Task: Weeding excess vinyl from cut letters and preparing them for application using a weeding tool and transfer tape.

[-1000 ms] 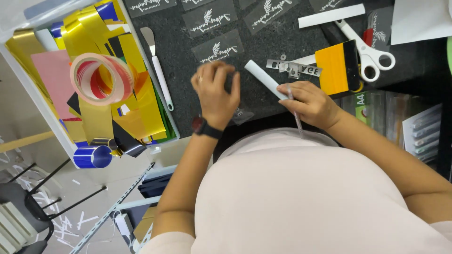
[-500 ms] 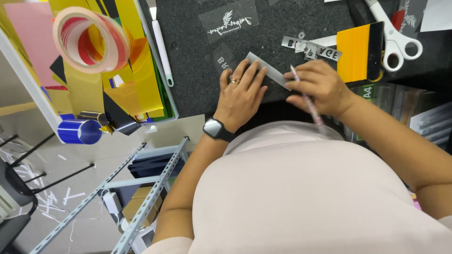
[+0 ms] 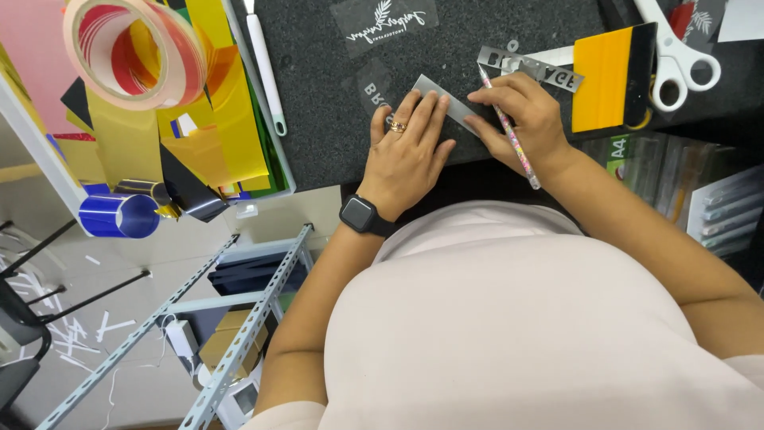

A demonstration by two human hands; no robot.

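My left hand (image 3: 407, 151) lies flat, fingers together, pressing down a small grey vinyl strip (image 3: 439, 94) on the dark mat (image 3: 318, 95). A ring is on one finger and a black smartwatch (image 3: 362, 215) on the wrist. My right hand (image 3: 521, 115) grips a thin speckled weeding pen (image 3: 509, 131), its tip at the strip's upper right end. Just beyond lies a grey cut-out letter strip (image 3: 529, 68).
A yellow and black squeegee (image 3: 609, 76) and white scissors (image 3: 676, 48) lie right of my hands. A tape roll (image 3: 131, 52), yellow vinyl scraps (image 3: 215, 103) and a white-handled tool (image 3: 267, 72) fill the tray on the left. A blue roll (image 3: 119, 215) sits at its edge. Metal shelving (image 3: 239, 318) stands below.
The view has moved closer. My left hand went from hovering with bent fingers to lying flat on the grey strip. My right hand brought the pen's tip up to the strip.
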